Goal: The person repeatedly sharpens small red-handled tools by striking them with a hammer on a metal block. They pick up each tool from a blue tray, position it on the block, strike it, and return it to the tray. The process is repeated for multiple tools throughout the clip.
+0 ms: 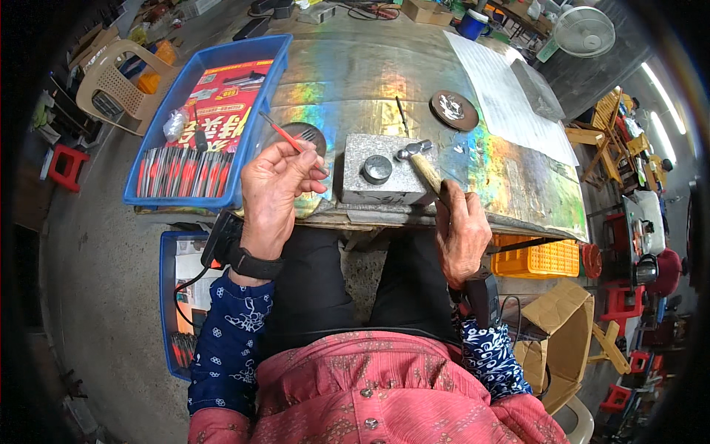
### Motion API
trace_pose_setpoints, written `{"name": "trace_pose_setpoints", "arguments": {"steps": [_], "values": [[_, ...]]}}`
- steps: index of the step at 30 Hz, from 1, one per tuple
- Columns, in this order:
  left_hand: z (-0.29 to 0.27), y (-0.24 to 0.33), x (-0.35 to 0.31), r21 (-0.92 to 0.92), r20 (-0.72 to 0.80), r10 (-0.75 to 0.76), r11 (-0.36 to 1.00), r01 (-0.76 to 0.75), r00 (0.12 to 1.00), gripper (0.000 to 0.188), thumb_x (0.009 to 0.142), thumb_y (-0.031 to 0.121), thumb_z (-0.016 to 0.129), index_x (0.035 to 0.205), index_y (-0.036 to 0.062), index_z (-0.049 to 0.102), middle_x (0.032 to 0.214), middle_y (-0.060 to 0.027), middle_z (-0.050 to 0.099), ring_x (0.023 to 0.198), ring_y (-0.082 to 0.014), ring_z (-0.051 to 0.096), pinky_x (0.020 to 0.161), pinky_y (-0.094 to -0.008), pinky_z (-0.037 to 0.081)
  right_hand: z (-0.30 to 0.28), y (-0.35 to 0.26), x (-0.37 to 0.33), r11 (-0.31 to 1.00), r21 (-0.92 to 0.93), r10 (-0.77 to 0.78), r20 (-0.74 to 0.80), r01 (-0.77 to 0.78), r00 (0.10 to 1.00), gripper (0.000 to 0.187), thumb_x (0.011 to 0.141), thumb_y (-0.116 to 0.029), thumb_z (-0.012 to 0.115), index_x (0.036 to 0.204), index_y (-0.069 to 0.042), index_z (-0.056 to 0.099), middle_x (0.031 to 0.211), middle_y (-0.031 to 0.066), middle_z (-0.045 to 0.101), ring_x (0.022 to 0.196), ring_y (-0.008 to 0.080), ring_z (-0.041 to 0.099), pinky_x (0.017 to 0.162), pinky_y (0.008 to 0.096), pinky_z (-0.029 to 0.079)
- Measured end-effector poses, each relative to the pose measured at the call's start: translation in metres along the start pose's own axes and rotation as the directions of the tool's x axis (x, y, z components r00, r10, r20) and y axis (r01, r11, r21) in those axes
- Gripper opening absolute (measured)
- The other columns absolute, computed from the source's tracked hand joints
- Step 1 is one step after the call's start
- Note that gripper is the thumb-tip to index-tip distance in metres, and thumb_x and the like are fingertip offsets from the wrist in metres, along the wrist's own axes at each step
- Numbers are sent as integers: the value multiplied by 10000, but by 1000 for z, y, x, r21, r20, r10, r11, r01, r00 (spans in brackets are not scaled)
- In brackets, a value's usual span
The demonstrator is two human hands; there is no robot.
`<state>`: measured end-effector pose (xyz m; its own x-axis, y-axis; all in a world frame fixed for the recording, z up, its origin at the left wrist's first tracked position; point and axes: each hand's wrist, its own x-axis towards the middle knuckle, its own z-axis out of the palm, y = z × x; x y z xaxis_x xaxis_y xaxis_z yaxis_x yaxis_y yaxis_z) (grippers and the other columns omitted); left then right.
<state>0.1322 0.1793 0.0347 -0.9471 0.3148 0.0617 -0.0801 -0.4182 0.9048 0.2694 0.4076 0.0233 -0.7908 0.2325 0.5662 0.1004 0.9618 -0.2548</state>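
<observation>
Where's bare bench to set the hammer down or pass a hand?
Free: the shiny sheet between the blue tray and the round disc, beyond the stone block; also the strip right of the block, below the white sheet. Crowded: the near edge, where the left hand holds a red stick, and the right hand grips the hammer over the block.

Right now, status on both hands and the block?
Left hand pinching thin red-handled tool, raised beside stone block. Right hand gripping hammer, head over block. Round metal piece on block, nothing obstructing.
</observation>
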Motion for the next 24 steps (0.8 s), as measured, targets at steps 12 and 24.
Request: {"name": "trace_pose_setpoints", "arguments": {"steps": [12, 24], "values": [[-40, 2, 16, 875, 193, 344, 362, -320, 919, 211, 853, 21, 637, 1062, -6, 638, 818, -137, 671, 669, -225, 645, 583, -298, 508, 0, 4, 12, 959, 218, 139, 192, -181, 971, 304, 893, -163, 657, 1155, -15, 612, 913, 178, 616, 780, 302, 627, 705, 371, 498], [-56, -27, 33, 839, 455, 279, -452, -302, 846, 54, 768, 32, 590, 817, 21, 611, 832, -121, 597, 786, -291, 638, 609, -388, 530, 7, 19, 15, 879, 395, 212, 177, -267, 961, 307, 903, -232, 650, 1076, 22, 652, 853, 177, 638, 736, 276, 631, 686, 353, 498]]}}
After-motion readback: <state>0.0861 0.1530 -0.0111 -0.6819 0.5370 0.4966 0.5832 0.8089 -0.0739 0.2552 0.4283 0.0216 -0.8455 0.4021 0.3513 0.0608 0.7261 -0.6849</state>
